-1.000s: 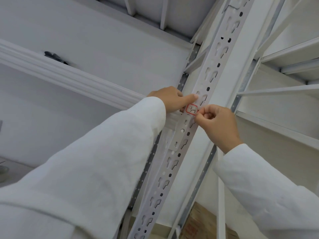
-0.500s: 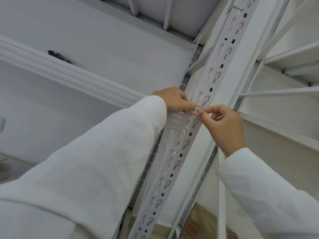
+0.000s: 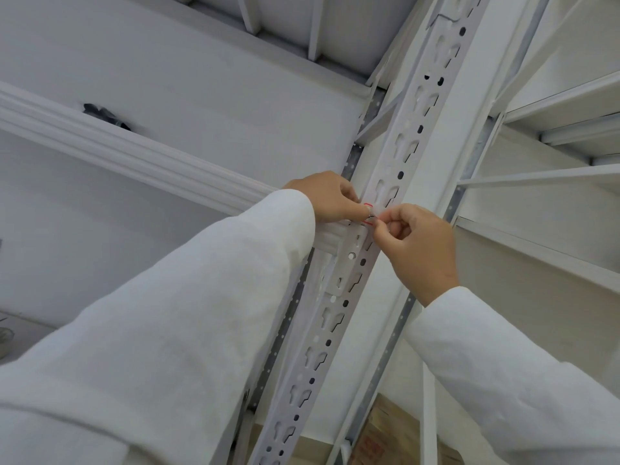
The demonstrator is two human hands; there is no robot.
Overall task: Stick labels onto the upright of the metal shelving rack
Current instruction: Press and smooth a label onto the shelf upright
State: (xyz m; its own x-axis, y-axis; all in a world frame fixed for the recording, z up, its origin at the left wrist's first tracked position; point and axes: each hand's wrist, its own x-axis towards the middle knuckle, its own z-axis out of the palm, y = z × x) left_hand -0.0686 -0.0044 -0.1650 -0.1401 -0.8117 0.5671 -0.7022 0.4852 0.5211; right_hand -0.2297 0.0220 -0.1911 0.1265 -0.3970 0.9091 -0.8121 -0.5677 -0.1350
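Head view: we see the red-bordered label [image 3: 368, 214] pinched between our left hand [image 3: 330, 198] and right hand [image 3: 416, 243], both closed on it, against the slotted upright [image 3: 392, 182], whose long axis rises up-right; slots crowd the face, leaving free room only along its length.

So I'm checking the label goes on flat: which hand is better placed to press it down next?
Probably the left hand: its fingertips already lie on the red-edged label against the upright, while the right hand only pinches the label's edge.
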